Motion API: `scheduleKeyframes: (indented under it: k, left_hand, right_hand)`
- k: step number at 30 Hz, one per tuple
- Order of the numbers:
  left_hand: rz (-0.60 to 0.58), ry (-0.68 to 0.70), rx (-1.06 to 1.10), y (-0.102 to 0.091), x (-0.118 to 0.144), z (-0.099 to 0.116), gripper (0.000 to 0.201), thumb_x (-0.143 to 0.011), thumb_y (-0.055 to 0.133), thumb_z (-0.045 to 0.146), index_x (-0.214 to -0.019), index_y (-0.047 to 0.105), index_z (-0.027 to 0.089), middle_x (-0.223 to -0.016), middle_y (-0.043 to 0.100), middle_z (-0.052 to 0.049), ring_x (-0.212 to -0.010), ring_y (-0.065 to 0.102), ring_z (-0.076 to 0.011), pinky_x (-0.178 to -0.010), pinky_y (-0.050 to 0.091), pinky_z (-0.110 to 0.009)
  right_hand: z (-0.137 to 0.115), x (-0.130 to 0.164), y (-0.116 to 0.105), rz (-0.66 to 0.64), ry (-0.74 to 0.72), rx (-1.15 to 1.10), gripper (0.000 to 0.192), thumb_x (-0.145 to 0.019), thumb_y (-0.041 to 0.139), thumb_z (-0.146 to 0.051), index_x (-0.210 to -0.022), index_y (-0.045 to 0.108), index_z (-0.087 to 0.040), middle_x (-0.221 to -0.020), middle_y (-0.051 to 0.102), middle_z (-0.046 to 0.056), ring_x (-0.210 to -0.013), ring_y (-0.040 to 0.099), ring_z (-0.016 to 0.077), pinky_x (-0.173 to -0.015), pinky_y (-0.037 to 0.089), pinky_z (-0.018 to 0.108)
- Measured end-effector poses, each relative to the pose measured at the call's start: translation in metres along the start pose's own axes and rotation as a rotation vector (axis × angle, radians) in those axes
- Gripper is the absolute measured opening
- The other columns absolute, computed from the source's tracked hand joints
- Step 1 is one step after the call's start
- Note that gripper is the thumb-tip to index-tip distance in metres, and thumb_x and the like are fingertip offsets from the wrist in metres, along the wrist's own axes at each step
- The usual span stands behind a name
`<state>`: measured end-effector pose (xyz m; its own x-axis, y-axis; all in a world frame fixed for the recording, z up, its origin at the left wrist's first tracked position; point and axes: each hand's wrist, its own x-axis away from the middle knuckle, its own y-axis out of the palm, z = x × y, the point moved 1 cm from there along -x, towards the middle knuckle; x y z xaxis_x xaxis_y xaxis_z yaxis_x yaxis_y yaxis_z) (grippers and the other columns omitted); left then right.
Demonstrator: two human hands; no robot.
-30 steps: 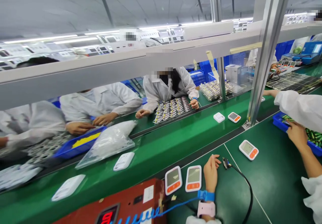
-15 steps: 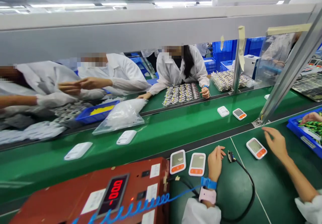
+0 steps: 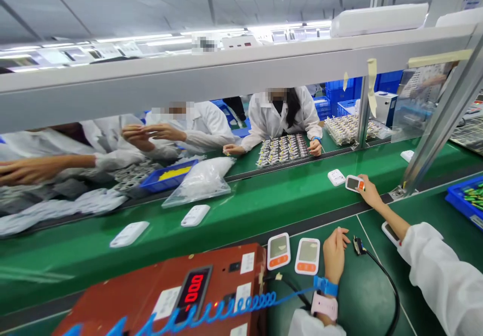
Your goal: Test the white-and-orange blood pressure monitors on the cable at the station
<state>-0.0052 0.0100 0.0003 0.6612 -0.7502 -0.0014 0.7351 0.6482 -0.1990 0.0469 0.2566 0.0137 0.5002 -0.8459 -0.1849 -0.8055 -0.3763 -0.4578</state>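
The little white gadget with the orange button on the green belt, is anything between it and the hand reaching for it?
No. The right hand already touches the gadget on the belt; nothing lies between them.

A red box (image 3: 169,296) with a lit display sits nearest. Across the green belt (image 3: 234,215) lie white casings (image 3: 195,215), a plastic bag (image 3: 202,181) and a blue tray (image 3: 169,176); white-coated people (image 3: 281,117) sit beyond.
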Motion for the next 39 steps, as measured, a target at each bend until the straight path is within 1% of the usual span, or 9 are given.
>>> scheduleKeyframes:
  k: [6, 9, 11, 14, 16, 18, 21, 28, 39]
  left_hand:
    - [-0.015, -0.003, 0.029, -0.001, 0.002, 0.007, 0.063, -0.092, 0.027, 0.064, -0.088, 0.067, 0.015, -0.065, 0.064, -0.005, -0.058, 0.054, -0.0144, -0.055, 0.041, -0.025]
    - [-0.02, 0.009, 0.092, 0.0, 0.004, 0.009, 0.06, -0.093, 0.028, 0.062, -0.094, 0.065, 0.015, -0.066, 0.063, -0.004, -0.058, 0.053, -0.0136, -0.054, 0.04, -0.024]
    - [-0.011, 0.024, 0.138, 0.001, 0.005, 0.01, 0.06, -0.093, 0.027, 0.063, -0.09, 0.064, 0.015, -0.067, 0.063, -0.004, -0.057, 0.052, -0.0131, -0.054, 0.039, -0.023]
    - [0.042, 0.024, 0.18, 0.001, 0.007, 0.01, 0.06, -0.093, 0.025, 0.063, -0.076, 0.059, 0.016, -0.065, 0.062, -0.004, -0.056, 0.051, -0.0126, -0.053, 0.038, -0.023]
    - [0.058, 0.025, 0.166, 0.001, 0.007, 0.009, 0.058, -0.093, 0.026, 0.061, -0.072, 0.057, 0.016, -0.064, 0.061, -0.003, -0.055, 0.051, -0.0125, -0.053, 0.038, -0.023]
    - [0.025, 0.043, 0.11, 0.001, 0.007, 0.009, 0.055, -0.094, 0.029, 0.059, -0.071, 0.056, 0.017, -0.063, 0.061, -0.003, -0.055, 0.05, -0.0125, -0.054, 0.038, -0.023]
    - [-0.026, 0.057, 0.02, 0.0, 0.007, 0.009, 0.052, -0.095, 0.03, 0.055, -0.072, 0.057, 0.017, -0.064, 0.062, -0.003, -0.057, 0.052, -0.0129, -0.056, 0.039, -0.024]
    - [-0.016, 0.022, -0.041, 0.001, 0.005, 0.005, 0.049, -0.096, 0.026, 0.052, -0.074, 0.055, 0.019, -0.066, 0.064, -0.003, -0.057, 0.053, -0.0133, -0.058, 0.041, -0.024]
    - [-0.019, -0.007, -0.048, 0.0, 0.006, 0.002, 0.047, -0.097, 0.026, 0.05, -0.075, 0.055, 0.019, -0.067, 0.063, -0.002, -0.057, 0.053, -0.0131, -0.059, 0.041, -0.025]
  right_hand:
    - [-0.043, 0.063, -0.007, -0.159, 0.061, -0.342, 0.054, -0.086, 0.049, -0.053, -0.129, 0.035, -0.026, -0.117, 0.059, 0.007, -0.084, 0.066, 0.0223, -0.072, 0.057, 0.041]
    - [-0.064, 0.105, -0.009, -0.24, 0.162, -0.571, 0.053, -0.085, 0.053, -0.056, -0.127, 0.038, -0.029, -0.116, 0.059, 0.006, -0.081, 0.066, 0.0213, -0.064, 0.058, 0.035]
    - [-0.07, 0.128, -0.006, -0.237, 0.195, -0.643, 0.055, -0.084, 0.057, -0.057, -0.126, 0.039, -0.027, -0.106, 0.062, 0.005, -0.074, 0.065, 0.0206, -0.058, 0.057, 0.032]
    - [-0.064, 0.15, 0.004, -0.178, 0.149, -0.545, 0.052, -0.088, 0.052, -0.058, -0.124, 0.041, -0.023, -0.074, 0.06, 0.0, -0.054, 0.057, 0.0167, -0.047, 0.05, 0.027]
    - [-0.055, 0.155, 0.011, -0.127, 0.118, -0.472, 0.05, -0.09, 0.046, -0.059, -0.122, 0.044, -0.021, -0.058, 0.052, -0.003, -0.046, 0.05, 0.016, -0.042, 0.043, 0.026]
    - [-0.048, 0.156, 0.017, -0.079, 0.119, -0.468, 0.052, -0.09, 0.045, -0.059, -0.122, 0.047, -0.018, -0.054, 0.049, -0.003, -0.044, 0.047, 0.0161, -0.042, 0.039, 0.026]
    - [-0.042, 0.154, 0.019, -0.054, 0.126, -0.511, 0.051, -0.089, 0.047, -0.057, -0.121, 0.049, -0.017, -0.059, 0.051, -0.002, -0.046, 0.046, 0.0153, -0.044, 0.039, 0.027]
    - [-0.038, 0.152, 0.017, -0.076, 0.094, -0.501, 0.047, -0.089, 0.049, -0.054, -0.119, 0.05, -0.018, -0.069, 0.052, -0.001, -0.051, 0.045, 0.0139, -0.05, 0.04, 0.027]
    - [-0.034, 0.153, 0.02, -0.106, 0.1, -0.491, 0.042, -0.092, 0.046, -0.05, -0.123, 0.048, -0.023, -0.084, 0.056, 0.001, -0.052, 0.046, 0.0124, -0.048, 0.041, 0.026]
